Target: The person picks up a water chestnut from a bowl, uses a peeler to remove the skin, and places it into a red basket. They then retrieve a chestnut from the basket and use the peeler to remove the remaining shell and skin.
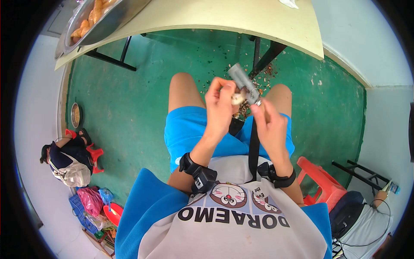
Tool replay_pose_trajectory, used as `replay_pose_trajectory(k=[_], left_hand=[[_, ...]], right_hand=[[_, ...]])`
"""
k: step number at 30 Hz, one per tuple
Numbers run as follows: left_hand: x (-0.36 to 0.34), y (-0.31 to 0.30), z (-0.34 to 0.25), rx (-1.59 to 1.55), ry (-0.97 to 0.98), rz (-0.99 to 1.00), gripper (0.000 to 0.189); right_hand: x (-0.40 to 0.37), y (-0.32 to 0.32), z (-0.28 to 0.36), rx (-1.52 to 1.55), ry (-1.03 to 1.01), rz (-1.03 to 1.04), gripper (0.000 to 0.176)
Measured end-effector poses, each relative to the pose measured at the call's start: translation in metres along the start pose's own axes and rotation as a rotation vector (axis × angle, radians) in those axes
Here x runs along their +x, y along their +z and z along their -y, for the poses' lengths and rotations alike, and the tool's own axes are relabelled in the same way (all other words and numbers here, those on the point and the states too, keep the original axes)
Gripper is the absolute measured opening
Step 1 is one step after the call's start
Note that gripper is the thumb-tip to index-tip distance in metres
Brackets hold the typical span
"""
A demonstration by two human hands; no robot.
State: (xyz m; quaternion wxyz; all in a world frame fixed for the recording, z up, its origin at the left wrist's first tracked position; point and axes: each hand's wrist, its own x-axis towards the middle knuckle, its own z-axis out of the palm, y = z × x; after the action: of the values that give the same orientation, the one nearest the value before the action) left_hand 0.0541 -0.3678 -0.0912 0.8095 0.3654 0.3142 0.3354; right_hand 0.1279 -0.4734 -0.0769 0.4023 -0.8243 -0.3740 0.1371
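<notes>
Green floor fills most of my view, with a pale table across the top and a metal tray at upper left. At centre the left hand pinches a small pale piece; the right hand is closed round a grey-handled tool. I judge a slip could nick the left fingertips or drop the piece among the scraps below. Fingers hide the tool's working end, and I cannot tell what the piece is.
</notes>
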Motion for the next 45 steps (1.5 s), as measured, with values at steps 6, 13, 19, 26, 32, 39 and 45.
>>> replay_pose_trajectory(k=[6, 13, 19, 26, 32, 39, 45], left_hand=[[-0.002, 0.003, -0.004, -0.107, -0.127, 0.056, 0.022], [0.009, -0.002, 0.002, -0.486, -0.506, 0.203, 0.025], [0.011, -0.007, 0.002, -0.601, -0.558, 0.238, 0.031], [0.005, 0.001, -0.008, -0.285, -0.342, 0.080, 0.039], [0.005, 0.002, -0.003, -0.212, -0.350, 0.039, 0.036], [0.003, 0.000, -0.001, -0.186, -0.254, 0.006, 0.024], [0.003, 0.005, 0.000, -0.235, -0.252, -0.030, 0.029]], right_hand=[[0.024, -0.016, -0.021, 0.165, 0.153, -0.037, 0.028], [0.013, -0.004, -0.021, 0.329, 0.206, 0.007, 0.027], [0.000, 0.001, -0.013, 0.105, -0.033, -0.015, 0.029], [-0.001, 0.001, -0.013, -0.007, -0.143, 0.015, 0.028], [-0.002, 0.001, -0.010, 0.000, -0.179, 0.019, 0.028], [0.002, 0.002, -0.012, -0.019, -0.099, -0.032, 0.026], [0.005, -0.014, -0.001, 0.091, 0.042, -0.055, 0.024]])
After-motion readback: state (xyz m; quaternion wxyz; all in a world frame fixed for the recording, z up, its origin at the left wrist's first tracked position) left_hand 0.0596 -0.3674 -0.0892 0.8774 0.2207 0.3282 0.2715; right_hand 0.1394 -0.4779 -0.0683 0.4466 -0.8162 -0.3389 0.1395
